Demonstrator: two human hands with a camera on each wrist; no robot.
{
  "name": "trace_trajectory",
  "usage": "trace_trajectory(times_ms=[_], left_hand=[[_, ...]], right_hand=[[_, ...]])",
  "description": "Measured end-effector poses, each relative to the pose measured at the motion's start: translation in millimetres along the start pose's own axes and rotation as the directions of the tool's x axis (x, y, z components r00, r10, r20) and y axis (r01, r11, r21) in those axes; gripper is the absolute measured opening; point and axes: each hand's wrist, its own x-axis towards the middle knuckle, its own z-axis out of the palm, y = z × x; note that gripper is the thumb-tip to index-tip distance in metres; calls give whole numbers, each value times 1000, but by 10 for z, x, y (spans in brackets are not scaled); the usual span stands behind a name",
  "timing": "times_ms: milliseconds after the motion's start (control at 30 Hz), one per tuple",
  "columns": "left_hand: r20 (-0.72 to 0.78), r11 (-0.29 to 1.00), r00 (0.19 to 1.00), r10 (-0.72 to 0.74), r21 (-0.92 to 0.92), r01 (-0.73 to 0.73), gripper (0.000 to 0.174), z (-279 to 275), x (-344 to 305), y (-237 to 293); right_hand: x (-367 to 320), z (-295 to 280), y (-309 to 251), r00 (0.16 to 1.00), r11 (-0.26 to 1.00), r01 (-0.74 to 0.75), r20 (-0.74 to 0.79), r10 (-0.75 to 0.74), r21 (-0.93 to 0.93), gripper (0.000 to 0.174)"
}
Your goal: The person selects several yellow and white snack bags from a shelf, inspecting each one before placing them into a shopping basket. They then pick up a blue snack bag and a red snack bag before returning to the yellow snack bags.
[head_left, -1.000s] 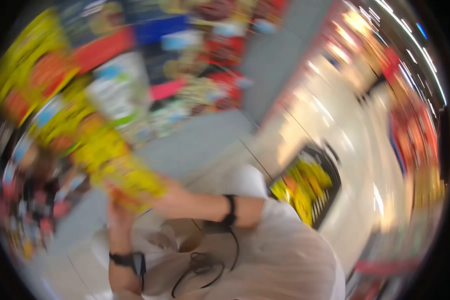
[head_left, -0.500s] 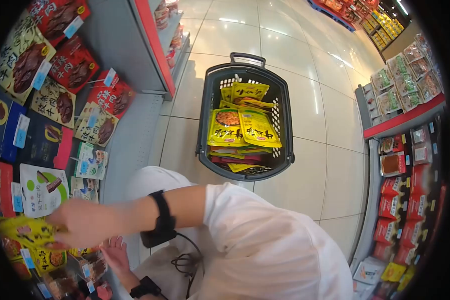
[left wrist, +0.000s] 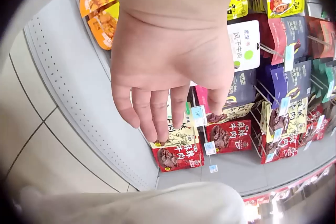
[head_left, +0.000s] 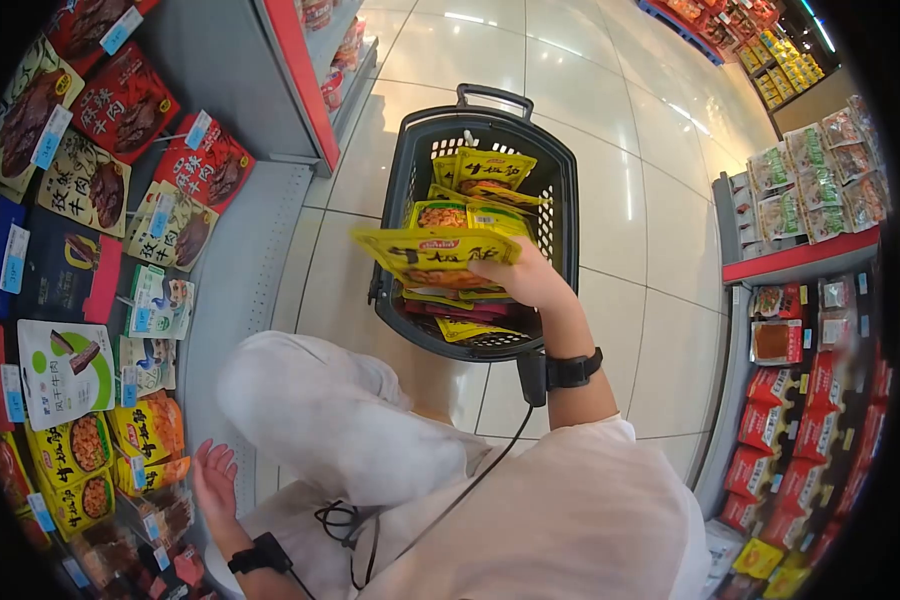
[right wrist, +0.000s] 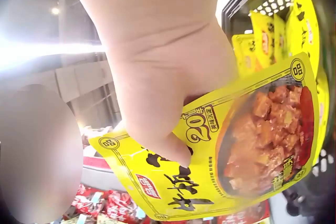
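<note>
Over the dark shopping basket (head_left: 394, 172), my right hand (head_left: 535, 280) grips a yellow food pouch (head_left: 425, 262) by one edge. In the right wrist view the pouch's front (right wrist: 262, 140) shows dark lettering and a picture of cubed reddish food, with the thumb pressed across it. Several similar yellow pouches (head_left: 490, 168) stand and lie inside the basket, partly hidden behind the held one. My left hand (head_left: 213, 480) is by the shelf with its fingers spread and holds nothing. Yellow pouches (head_left: 80, 450) hang on the rack just beyond it.
To the left, a grey shelf (head_left: 245, 235) carries red, cream and white snack packs (head_left: 65, 375) with blue price tags. Another rack (head_left: 805, 260) of packaged food lines the right side. The basket stands on a tiled floor (head_left: 610, 330); my bent knee (head_left: 280, 390) is beside the left shelf.
My right hand has swung from the left rack to above the basket, bringing a yellow pouch with it. My left hand stays near the shelf.
</note>
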Motion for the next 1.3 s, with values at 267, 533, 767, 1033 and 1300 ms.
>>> trace_trajectory(times_ms=[267,533,767,1033,1300], left_hand=[[59,997,998,-8,82,3,49,48,52,-5],[31,995,999,21,100,-24,46,106,-56,18],[42,982,997,64,175,-70,41,217,-171,123],[-43,937,996,75,345,-55,32,261,-262,260],[81,834,979,188,512,-203,28,129,-294,199]], right_hand=[[-166,235,555,916,902,-371,75,394,-220,33],[-269,189,1076,786,704,-430,149,600,-565,36],[-162,289,891,821,662,-405,68,567,-630,29],[-126,510,1303,711,245,-50,138,690,-968,29],[195,951,-113,852,329,-167,31,523,-930,48]])
